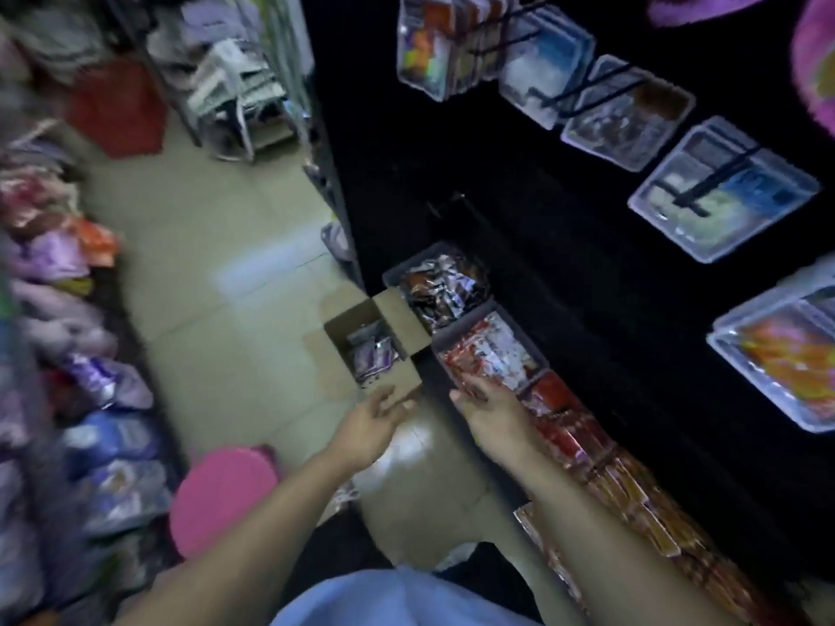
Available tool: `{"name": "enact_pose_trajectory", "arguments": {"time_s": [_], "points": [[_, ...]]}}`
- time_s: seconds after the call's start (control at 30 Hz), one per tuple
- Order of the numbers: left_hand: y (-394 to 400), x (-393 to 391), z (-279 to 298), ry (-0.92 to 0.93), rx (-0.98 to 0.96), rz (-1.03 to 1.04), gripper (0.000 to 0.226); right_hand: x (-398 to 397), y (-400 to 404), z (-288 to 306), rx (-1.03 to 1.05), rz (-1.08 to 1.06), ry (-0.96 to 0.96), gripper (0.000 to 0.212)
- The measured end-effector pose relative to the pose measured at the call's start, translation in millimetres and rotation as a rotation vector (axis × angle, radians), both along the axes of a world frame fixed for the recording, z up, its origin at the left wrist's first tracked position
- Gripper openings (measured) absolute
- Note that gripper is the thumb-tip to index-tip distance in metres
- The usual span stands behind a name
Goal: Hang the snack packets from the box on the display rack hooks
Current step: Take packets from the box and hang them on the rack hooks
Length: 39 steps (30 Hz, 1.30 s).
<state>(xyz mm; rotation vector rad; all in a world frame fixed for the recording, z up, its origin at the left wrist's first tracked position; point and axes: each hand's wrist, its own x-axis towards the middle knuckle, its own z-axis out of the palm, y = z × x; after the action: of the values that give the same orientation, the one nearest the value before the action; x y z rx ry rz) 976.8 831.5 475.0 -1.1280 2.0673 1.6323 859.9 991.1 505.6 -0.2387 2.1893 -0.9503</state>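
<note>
While both bare forearms reach forward and down over the tiled floor (253,246), the left hand (375,415) rests at the near flap of the cardboard box (397,327), fingers loosely curved against the cardboard and holding no packet, and the right hand (485,399) lies with relaxed, spread fingers at the near edge of a bin of red and white packets (492,345), nothing held in it. Beside the left forearm sits a round pink stool (223,499). One box stands open on the floor, and inside it lie the purple and silver snack packets (372,352), too blurred to count or read. Just right of the box, touching it, a row of low bins runs along the foot of the dark display rack (565,219): past the red-and-white one, another holds dark brown and silver packets (440,286), while nearer bins hold red and orange packets (569,426). Higher on the rack, clear-edged packets (723,192) hang from black hooks (718,180) in about six bunches. No writing is legible anywhere. Along the left, blurred purple and blue bags (108,445) fill another shelf.
</note>
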Motion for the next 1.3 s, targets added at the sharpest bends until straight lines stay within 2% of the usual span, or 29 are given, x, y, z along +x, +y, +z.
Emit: {"name": "enact_pose_trajectory", "arguments": {"time_s": [0.07,0.2,0.33,0.53,0.63,0.8,0.9,0.97,1.1,1.17,1.23,1.3], "points": [[-33.7,17.8,-13.5,-0.030,-0.047,0.067,0.090,2.7,-38.1,-14.9,0.036,0.105,-0.020,0.043],[-98.7,41.0,-47.1,-0.102,-0.005,0.093,0.047,7.9,-112.3,-59.4,0.135,0.193,-0.066,0.034],[-160.8,42.5,-99.7,-0.156,0.002,0.104,0.040,10.5,-180.5,-120.7,0.191,0.163,-0.155,0.034],[-223.9,8.7,-219.3,-0.178,-0.050,0.056,0.046,-6.7,-245.1,-258.9,0.318,0.069,-0.232,0.034],[-239.2,-28.5,-294.3,-0.147,-0.096,0.037,0.052,-30.8,-268.2,-341.5,0.378,0.070,-0.191,0.036],[-254.8,-84.7,-416.3,-0.041,-0.315,-0.036,0.067,-77.8,-311.1,-488.9,0.398,-0.064,-0.153,0.062],[-259.5,-100.3,-481.6,-0.048,-0.506,-0.123,0.076,-102.6,-331.9,-565.5,0.455,-0.031,-0.091,0.078],[-259.5,-100.5,-517.0,-0.083,-0.564,-0.163,0.080,-116.3,-342.7,-607.7,0.491,0.006,-0.068,0.091],[-249.9,-91.2,-550.7,0.042,-0.703,-0.147,0.082,-120.5,-359.4,-663.0,0.584,0.064,-0.022,0.104],[-248.4,-91.5,-558.3,0.081,-0.714,-0.124,0.084,-117.1,-366.3,-681.9,0.662,0.039,0.031,0.102],[-248.6,-93.0,-561.0,0.107,-0.703,-0.114,0.085,-118.9,-370.0,-696.1,0.721,-0.010,0.068,0.081],[-248.9,-90.8,-562.1,0.114,-0.694,-0.108,0.084,-123.0,-368.8,-701.2,0.765,0.022,-0.012,0.067]]}}
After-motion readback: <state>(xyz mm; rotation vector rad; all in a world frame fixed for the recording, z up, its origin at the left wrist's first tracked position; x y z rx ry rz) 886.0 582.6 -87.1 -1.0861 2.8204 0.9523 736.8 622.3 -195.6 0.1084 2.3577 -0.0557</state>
